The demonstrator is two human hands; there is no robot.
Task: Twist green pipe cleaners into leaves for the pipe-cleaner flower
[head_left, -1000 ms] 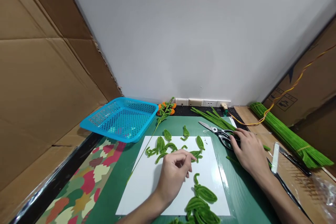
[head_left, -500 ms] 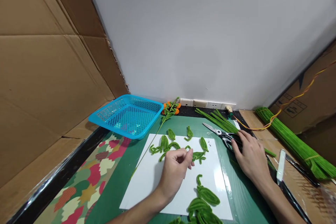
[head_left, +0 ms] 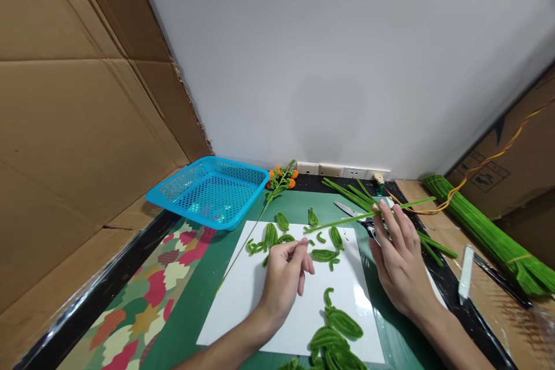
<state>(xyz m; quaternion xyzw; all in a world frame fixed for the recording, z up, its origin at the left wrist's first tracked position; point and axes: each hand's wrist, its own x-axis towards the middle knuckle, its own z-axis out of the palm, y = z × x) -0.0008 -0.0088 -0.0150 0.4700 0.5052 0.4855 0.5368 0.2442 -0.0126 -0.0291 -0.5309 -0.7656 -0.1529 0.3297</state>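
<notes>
My right hand (head_left: 399, 260) pinches green stem (head_left: 368, 215) just right of white sheet (head_left: 260, 300), lifted level for handling. My left hand (head_left: 284, 277) loosely curled on sheet, holding nothing, steadying it.

Bright, even light; wide-angle edge distortion.

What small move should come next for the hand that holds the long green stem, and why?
Probably the right hand should bring the green pipe cleaner over the white sheet toward the left hand, which lies free beside the folded leaves.
</notes>
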